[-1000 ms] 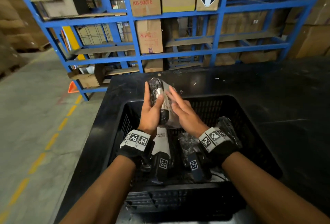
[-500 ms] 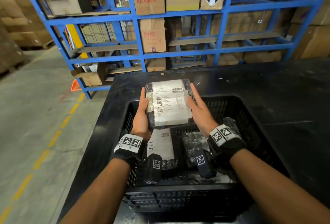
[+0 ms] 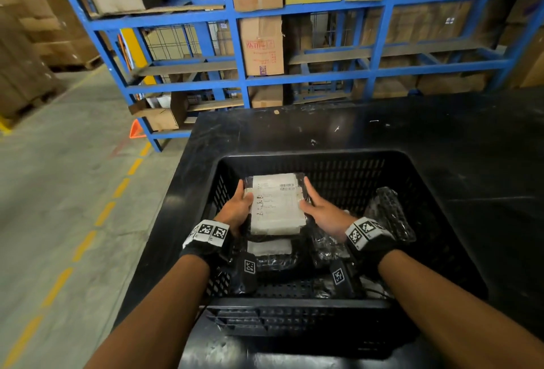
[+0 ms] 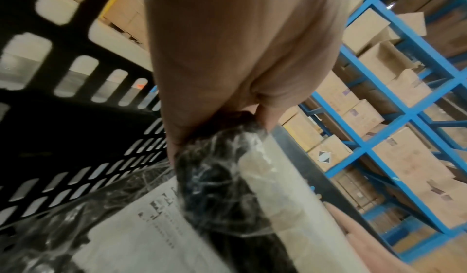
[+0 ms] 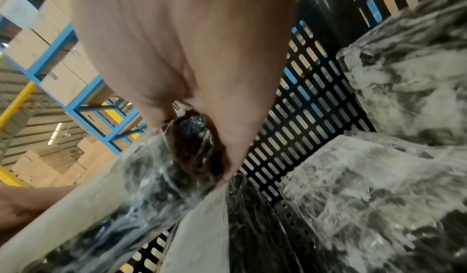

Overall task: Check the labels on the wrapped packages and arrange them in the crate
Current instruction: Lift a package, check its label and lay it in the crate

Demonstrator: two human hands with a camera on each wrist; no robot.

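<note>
Left hand and right hand clasp a labelled package low inside the crate, at 9 o'clock; other packages already lie there, so arranging seems partly done.

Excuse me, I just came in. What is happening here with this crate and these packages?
A person is sorting wrapped packages in a black crate on a dark table. The left hand and the right hand hold one wrapped package by its sides, white label facing up, low inside the crate. Another labelled package lies just below it, and more wrapped packages lie on the right side. Blue shelving with cardboard boxes stands behind.
</note>
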